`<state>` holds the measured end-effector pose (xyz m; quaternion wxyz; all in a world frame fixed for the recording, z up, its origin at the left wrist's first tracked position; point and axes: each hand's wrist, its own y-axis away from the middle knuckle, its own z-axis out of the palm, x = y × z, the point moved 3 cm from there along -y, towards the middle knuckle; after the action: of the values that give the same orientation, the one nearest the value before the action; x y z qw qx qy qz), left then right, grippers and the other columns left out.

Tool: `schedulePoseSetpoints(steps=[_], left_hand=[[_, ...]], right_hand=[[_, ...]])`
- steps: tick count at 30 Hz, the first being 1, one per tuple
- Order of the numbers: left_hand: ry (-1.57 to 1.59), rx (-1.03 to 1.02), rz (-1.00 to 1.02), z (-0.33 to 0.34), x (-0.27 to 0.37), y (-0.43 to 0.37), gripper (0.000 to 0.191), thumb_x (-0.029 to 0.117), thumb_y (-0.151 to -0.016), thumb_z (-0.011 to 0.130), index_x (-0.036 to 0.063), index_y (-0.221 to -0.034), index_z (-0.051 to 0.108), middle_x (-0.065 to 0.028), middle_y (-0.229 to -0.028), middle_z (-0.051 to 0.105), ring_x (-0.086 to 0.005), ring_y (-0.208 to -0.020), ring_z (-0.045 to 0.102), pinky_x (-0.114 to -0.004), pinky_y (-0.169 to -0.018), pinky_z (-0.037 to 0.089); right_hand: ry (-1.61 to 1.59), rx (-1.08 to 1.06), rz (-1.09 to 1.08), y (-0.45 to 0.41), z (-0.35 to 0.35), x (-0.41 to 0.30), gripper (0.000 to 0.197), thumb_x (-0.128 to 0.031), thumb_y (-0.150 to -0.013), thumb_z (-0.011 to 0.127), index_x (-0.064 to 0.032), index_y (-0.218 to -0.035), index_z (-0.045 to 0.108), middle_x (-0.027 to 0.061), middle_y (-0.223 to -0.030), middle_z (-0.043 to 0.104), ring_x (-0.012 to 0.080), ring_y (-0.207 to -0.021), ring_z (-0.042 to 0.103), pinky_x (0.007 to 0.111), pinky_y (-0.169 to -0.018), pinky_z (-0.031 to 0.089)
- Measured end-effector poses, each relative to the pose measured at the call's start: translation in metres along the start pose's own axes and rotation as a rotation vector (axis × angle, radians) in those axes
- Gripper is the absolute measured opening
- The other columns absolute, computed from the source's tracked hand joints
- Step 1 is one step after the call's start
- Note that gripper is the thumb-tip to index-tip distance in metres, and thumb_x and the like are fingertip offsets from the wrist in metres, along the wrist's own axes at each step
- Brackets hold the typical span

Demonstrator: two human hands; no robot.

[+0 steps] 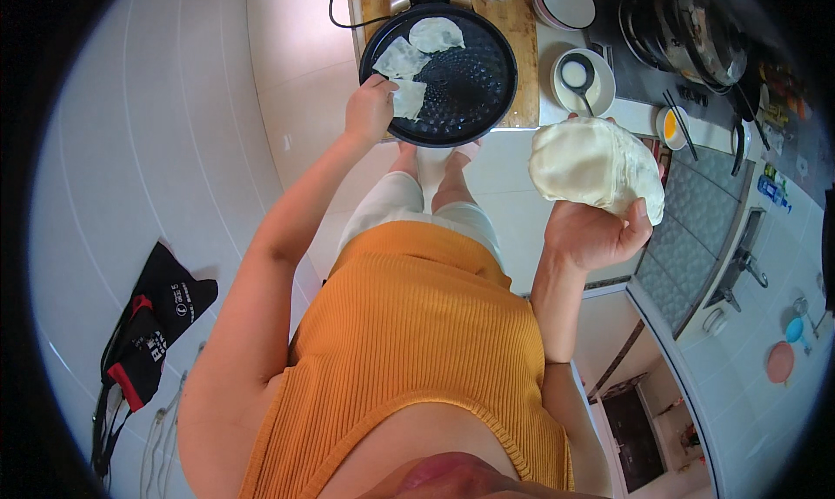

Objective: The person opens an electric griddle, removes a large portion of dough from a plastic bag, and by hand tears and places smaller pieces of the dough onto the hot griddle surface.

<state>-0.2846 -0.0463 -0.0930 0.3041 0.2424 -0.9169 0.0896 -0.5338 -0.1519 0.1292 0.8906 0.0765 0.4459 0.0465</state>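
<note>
At the left rim of a round black electric griddle (463,88), my left hand (372,108) pinches the edge of a small pale dough sheet (411,100). That sheet lies against the griddle's surface. Two more thin dough pieces, one roughly square (401,59) and one rounded (436,35), rest farther up on the cooking plate, which glistens with drops. Raised on the right, my right hand (590,235) supports a thick, folded stack of pale dough sheets (593,166) on its palm and fingers, the thumb at its edge.
The griddle stands on a wooden board (527,75), its lid hinged behind. To the right are a white bowl (603,75) holding a black ladle (577,75), stacked bowls (567,3), a lidded pot (685,36), and a small bowl with egg yolk (672,128) under chopsticks (680,124).
</note>
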Motion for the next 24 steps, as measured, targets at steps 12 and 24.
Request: schedulePoseSetpoints(steps=[12, 24], left_hand=[[-0.186, 0.005, 0.032, -0.002, -0.003, 0.001, 0.011, 0.004, -0.076, 0.062, 0.0087, -0.082, 0.07, -0.0083, -0.086, 0.061, -0.0296, -0.081, 0.062, -0.041, -0.068, 0.051], [-0.065, 0.144, 0.026, -0.025, 0.017, -0.007, 0.01, 0.005, -0.074, 0.067, 0.0055, -0.083, 0.07, -0.0078, -0.086, 0.057, -0.0239, -0.08, 0.058, -0.035, -0.063, 0.049]], right_hand=[[0.006, -0.013, 0.02, -0.002, 0.005, -0.001, 0.065, -0.028, -0.079, 0.055, -0.0161, -0.14, 0.034, 0.0137, -0.135, 0.047, 0.0393, -0.129, 0.043, 0.055, -0.108, 0.034], [0.018, -0.074, 0.066, 0.003, 0.007, -0.012, 0.073, -0.029, -0.081, 0.056, -0.0187, -0.145, 0.025, 0.0125, -0.138, 0.042, 0.0366, -0.129, 0.041, 0.052, -0.109, 0.032]])
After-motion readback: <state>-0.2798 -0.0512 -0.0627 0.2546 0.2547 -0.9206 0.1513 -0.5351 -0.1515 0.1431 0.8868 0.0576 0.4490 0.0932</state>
